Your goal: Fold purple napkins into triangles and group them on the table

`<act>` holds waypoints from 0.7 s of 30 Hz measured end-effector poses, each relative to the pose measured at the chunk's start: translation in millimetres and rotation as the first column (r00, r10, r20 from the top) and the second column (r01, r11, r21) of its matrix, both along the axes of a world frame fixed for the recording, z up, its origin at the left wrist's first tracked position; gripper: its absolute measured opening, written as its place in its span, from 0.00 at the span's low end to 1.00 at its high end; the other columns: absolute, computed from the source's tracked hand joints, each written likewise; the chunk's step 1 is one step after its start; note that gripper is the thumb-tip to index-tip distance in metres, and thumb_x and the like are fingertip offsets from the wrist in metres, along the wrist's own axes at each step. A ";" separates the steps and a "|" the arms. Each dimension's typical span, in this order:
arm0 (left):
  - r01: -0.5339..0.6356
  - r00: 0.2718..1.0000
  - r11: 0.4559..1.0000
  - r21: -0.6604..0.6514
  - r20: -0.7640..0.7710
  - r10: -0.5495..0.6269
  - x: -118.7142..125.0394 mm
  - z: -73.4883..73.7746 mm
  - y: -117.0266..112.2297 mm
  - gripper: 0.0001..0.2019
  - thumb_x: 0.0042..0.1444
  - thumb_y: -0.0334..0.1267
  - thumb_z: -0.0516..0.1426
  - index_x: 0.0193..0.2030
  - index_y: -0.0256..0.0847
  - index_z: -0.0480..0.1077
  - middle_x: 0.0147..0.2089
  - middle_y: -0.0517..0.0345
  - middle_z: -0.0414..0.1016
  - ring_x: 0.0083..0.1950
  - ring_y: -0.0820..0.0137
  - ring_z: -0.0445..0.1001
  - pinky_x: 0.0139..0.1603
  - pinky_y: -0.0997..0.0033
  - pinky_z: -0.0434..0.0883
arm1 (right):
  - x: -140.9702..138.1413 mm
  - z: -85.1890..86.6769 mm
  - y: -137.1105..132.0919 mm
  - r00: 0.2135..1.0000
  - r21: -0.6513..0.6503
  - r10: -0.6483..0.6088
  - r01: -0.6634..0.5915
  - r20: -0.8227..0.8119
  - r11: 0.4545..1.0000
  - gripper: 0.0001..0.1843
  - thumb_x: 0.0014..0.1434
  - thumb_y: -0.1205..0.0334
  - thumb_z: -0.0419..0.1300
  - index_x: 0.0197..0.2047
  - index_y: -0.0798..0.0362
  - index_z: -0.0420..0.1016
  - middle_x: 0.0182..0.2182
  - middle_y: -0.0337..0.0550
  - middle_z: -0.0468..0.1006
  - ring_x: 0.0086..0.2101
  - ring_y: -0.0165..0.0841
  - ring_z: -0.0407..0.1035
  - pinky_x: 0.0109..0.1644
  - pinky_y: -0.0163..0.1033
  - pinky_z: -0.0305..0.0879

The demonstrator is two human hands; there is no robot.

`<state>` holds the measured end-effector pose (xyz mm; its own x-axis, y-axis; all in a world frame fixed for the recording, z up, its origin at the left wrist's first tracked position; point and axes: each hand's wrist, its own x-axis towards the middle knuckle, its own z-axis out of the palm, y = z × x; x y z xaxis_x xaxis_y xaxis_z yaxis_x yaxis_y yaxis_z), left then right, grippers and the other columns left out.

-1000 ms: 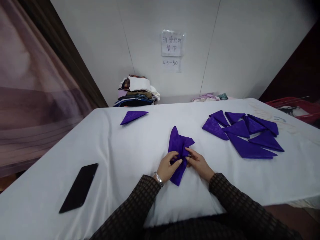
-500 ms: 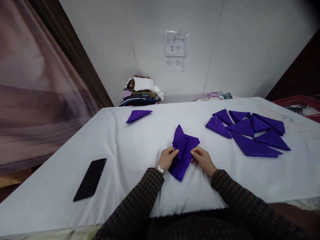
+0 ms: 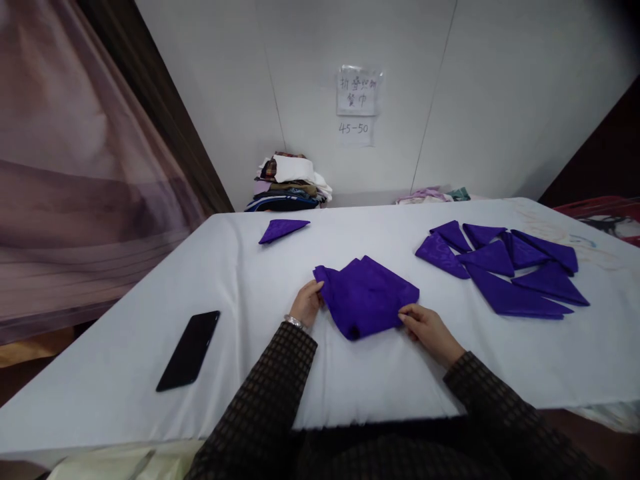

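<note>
A purple cloth napkin (image 3: 367,297) is held partly unfolded above the front middle of the white-covered table (image 3: 280,280). My left hand (image 3: 307,303), with a silver bracelet at the wrist, pinches its left edge. At its lower right edge, my right hand (image 3: 425,327) grips the cloth between thumb and fingers. Several purple napkins (image 3: 485,257) folded into triangles lie in an overlapping group on the right. One more folded purple napkin (image 3: 283,230) lies alone at the back left.
A black phone (image 3: 189,350) lies on the table at the left. Behind the table's far edge stands a stack of clothes (image 3: 290,183), with more cloth (image 3: 430,195) to its right. A handwritten sign (image 3: 359,92) hangs on the wall. A curtain (image 3: 90,167) hangs at left.
My hands have moved apart, the left one leftward and the right one rightward. Between them the purple napkin has spread wider from its bunched shape.
</note>
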<state>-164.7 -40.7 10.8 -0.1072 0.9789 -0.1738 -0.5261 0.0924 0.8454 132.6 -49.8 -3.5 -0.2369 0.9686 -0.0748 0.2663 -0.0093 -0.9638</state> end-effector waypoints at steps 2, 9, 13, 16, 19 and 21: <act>0.040 0.999 0.999 -0.001 -0.007 -0.040 2.9 0.4 -1.2 0.11 0.41 0.40 0.65 0.30 0.38 0.71 0.27 0.61 0.74 0.27 0.74 0.70 0.30 0.73 0.63 | 0.9 7.2 -4.6 0.994 0.096 0.035 -0.045 0.103 0.994 0.13 0.55 0.51 0.57 0.34 0.52 0.73 0.15 0.32 0.65 0.17 0.27 0.59 0.20 0.33 0.55; 0.078 0.997 0.997 0.013 -0.002 -0.078 6.8 1.6 -4.4 0.10 0.41 0.39 0.66 0.25 0.38 0.69 0.26 0.62 0.73 0.28 0.74 0.70 0.33 0.72 0.64 | -43.2 30.2 4.0 0.965 0.316 0.208 -0.250 0.162 0.915 0.16 0.58 0.52 0.55 0.46 0.50 0.73 0.37 0.44 0.77 0.35 0.35 0.71 0.38 0.39 0.68; 0.138 0.990 0.990 0.032 -0.009 -0.138 11.0 1.4 -7.2 0.10 0.42 0.39 0.66 0.29 0.37 0.71 0.28 0.60 0.74 0.30 0.74 0.71 0.35 0.71 0.65 | -90.9 19.8 16.3 0.965 0.323 0.221 -0.257 0.144 0.911 0.31 0.55 0.50 0.58 0.60 0.49 0.62 0.56 0.51 0.68 0.48 0.40 0.68 0.47 0.44 0.66; 0.148 0.989 0.988 0.032 -0.005 -0.148 13.7 -0.2 -8.4 0.11 0.42 0.39 0.66 0.28 0.37 0.70 0.28 0.60 0.74 0.30 0.74 0.71 0.35 0.72 0.65 | -117.1 11.7 22.8 0.974 0.302 0.193 -0.221 0.119 0.927 0.32 0.55 0.49 0.58 0.60 0.50 0.61 0.53 0.50 0.71 0.45 0.40 0.69 0.48 0.45 0.65; 0.142 0.990 0.990 0.025 0.000 -0.142 16.5 -2.4 -8.7 0.12 0.41 0.39 0.67 0.27 0.37 0.69 0.27 0.60 0.73 0.29 0.75 0.70 0.35 0.73 0.65 | -128.5 5.8 25.7 0.975 0.294 0.221 -0.217 0.021 0.931 0.21 0.55 0.51 0.57 0.50 0.51 0.71 0.41 0.44 0.77 0.38 0.36 0.69 0.44 0.42 0.66; 0.132 0.991 0.991 0.016 -0.008 -0.132 17.9 -3.1 -8.3 0.13 0.41 0.40 0.67 0.26 0.38 0.68 0.27 0.61 0.73 0.28 0.75 0.70 0.34 0.73 0.65 | -129.1 2.7 26.5 0.973 0.253 0.221 -0.200 -0.059 0.947 0.14 0.56 0.51 0.56 0.38 0.52 0.74 0.33 0.40 0.77 0.34 0.34 0.68 0.40 0.39 0.65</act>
